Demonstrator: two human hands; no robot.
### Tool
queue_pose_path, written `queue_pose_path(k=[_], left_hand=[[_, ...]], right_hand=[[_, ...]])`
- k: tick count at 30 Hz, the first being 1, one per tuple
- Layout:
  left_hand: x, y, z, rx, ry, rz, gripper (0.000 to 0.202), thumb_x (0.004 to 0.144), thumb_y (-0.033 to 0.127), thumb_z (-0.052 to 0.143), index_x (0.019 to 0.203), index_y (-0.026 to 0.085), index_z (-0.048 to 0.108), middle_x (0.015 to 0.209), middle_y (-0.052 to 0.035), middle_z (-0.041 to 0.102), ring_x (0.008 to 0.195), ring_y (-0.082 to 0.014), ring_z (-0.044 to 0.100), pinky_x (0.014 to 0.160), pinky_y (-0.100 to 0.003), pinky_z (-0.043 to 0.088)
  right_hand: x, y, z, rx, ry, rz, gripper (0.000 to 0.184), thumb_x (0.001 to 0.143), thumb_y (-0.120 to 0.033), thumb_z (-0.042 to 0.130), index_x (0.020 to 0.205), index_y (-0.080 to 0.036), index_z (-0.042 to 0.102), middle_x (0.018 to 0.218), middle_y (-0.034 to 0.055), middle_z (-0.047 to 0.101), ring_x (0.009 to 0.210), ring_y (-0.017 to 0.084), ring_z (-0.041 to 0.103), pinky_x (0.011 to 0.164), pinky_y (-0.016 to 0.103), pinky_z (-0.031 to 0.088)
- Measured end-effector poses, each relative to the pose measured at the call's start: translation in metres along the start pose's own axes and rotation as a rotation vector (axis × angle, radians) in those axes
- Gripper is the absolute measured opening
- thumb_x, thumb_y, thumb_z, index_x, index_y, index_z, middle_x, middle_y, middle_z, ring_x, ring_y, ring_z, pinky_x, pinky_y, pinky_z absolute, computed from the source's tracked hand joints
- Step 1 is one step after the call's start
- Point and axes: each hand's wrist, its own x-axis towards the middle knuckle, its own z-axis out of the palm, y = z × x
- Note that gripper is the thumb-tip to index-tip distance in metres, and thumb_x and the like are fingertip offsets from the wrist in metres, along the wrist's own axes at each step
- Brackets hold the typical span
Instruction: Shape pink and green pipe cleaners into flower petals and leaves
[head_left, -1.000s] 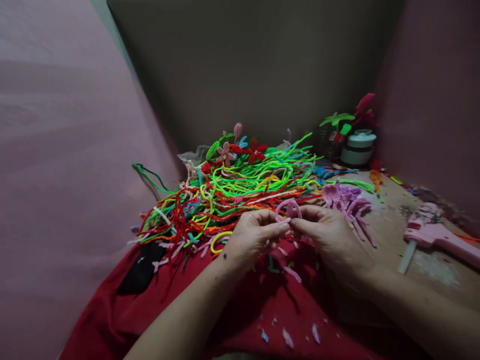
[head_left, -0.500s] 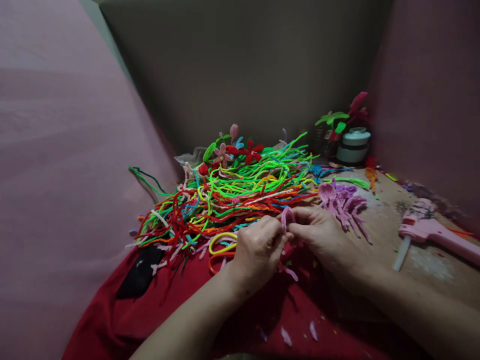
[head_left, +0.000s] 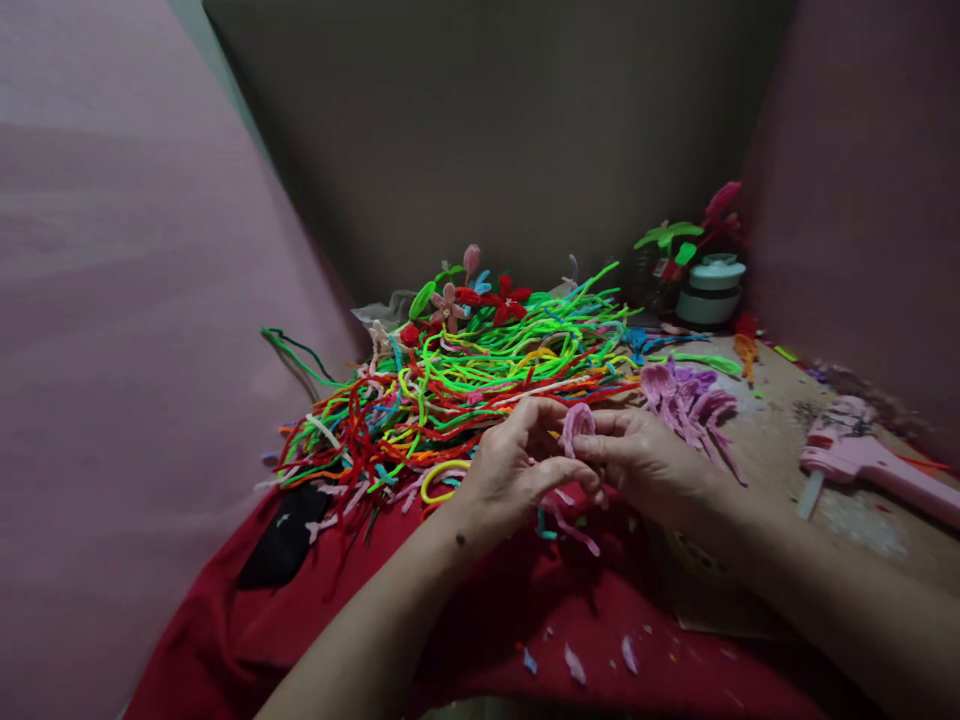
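The right hand (head_left: pixel 656 460) pinches a pink fuzzy loop (head_left: pixel 580 420) above the red cloth (head_left: pixel 495 620), near the pile of coloured stems (head_left: pixel 495 370). The left hand (head_left: pixel 499 475) curves beside it, thumb and forefinger parted; whether it touches the loop is unclear. The step looks like shaping the loop; the next move calls for a steady right pinch and a light left touch.

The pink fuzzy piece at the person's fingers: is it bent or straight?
Bent: the pink fuzzy piece curves over in a rounded arch, held in the grip of the right hand.
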Motion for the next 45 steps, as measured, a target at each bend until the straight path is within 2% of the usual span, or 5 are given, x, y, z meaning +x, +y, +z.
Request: queue_pose_path(k=[6,16,24,36,45], left_hand=[[0.002,0.004,-0.006,-0.012,-0.061,0.013,0.020,0.076,0.013,0.055,0.095,0.018,0.052,0.080,0.0004,0.065,0.075,-0.0106,0.062,0.070,-0.023,0.049],[0.002,0.002,-0.005,-0.176,-0.062,-0.216,0.031,0.073,0.015,0.052,0.103,0.020,0.048,0.065,0.0038,0.058,0.048,-0.0105,0.058,0.045,-0.021,0.048],[0.002,-0.004,-0.006,0.083,-0.048,-0.198,0.026,0.074,0.017,0.052,0.101,0.019,0.053,0.067,0.0017,0.058,0.053,-0.0098,0.056,0.050,-0.020,0.046],[0.005,0.004,-0.015,-0.229,-0.229,-0.449,0.007,0.074,0.020,0.055,0.078,0.013,0.055,0.050,0.0011,0.057,0.037,-0.0066,0.047,0.037,-0.015,0.036],[0.006,-0.005,-0.007,-0.741,-0.215,-0.433,0.019,0.076,0.030,0.058,0.082,0.012,0.054,0.075,-0.0059,0.064,0.043,-0.0092,0.057,0.035,-0.017,0.043]], right_hand=[[-0.001,-0.005,0.003,0.122,0.066,0.037,0.009,0.060,-0.019,0.069,0.063,-0.012,0.063,0.057,0.0008,0.059,0.045,0.009,0.051,0.044,0.022,0.040],[0.000,0.000,0.008,0.169,0.103,0.025,0.012,0.061,-0.018,0.071,0.068,-0.011,0.064,0.060,0.0023,0.060,0.050,0.008,0.050,0.047,0.021,0.037],[0.000,-0.003,0.005,0.155,0.107,0.027,0.010,0.060,-0.016,0.070,0.065,-0.010,0.064,0.059,0.0019,0.057,0.048,0.006,0.046,0.043,0.019,0.033],[0.000,-0.003,0.006,0.083,0.099,-0.089,0.014,0.066,-0.023,0.070,0.062,-0.012,0.062,0.057,0.0002,0.057,0.049,0.007,0.046,0.047,0.022,0.034],[0.000,0.001,0.005,0.027,0.163,-0.052,0.017,0.064,-0.028,0.071,0.070,-0.013,0.065,0.061,0.0007,0.060,0.053,0.011,0.053,0.052,0.025,0.039]])
